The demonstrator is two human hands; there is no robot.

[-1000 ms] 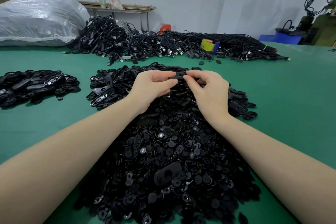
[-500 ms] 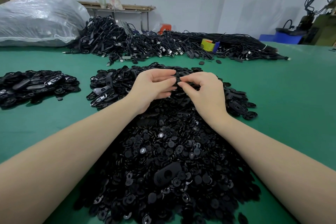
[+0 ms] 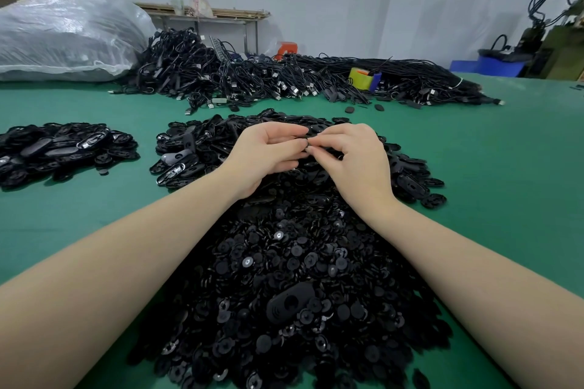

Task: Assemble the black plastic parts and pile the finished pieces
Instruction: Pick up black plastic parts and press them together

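A: What lies nearest?
B: At 6 o'clock, a heap of discs (image 3: 284, 294) on the green table (image 3: 505, 183), one oval shell (image 3: 289, 303) lying on it.

A: And the hands?
B: Toward 12, above the heap. The left hand (image 3: 265, 158) and right hand (image 3: 357, 158) meet fingertip to fingertip, both curled, pinching a small black part (image 3: 306, 143) between them.

A: Beyond?
B: A pile of ovals (image 3: 202, 148) just behind the hands at 11. A second pile (image 3: 63, 148) sits at 9, well apart. Far off at 12 lies a tangle of cables (image 3: 252, 76); a plastic sack (image 3: 63, 38) at 10.
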